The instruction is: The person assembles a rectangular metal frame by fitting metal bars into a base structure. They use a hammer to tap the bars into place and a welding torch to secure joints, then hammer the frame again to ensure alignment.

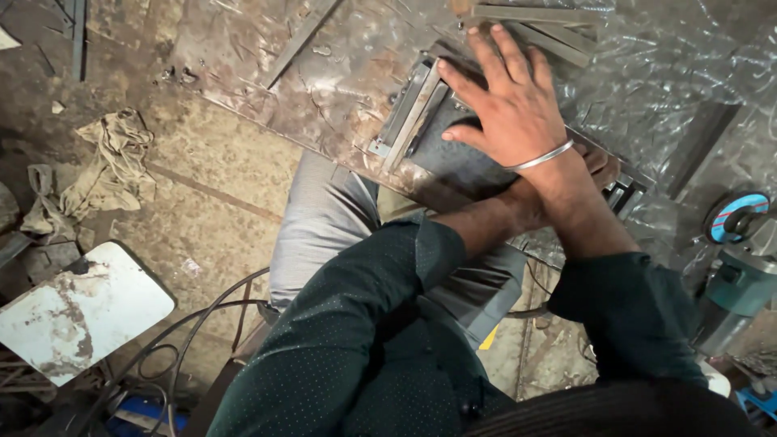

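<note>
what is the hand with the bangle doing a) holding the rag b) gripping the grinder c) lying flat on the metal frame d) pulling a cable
c: the right hand, bangle at its wrist, lies open with fingers spread on the metal frame, away from the grinder and the rag.

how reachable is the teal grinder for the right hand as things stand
Probably yes: the grinder sits close beside that arm with nothing between, though the right hand is pressed flat on the metal frame.
</note>
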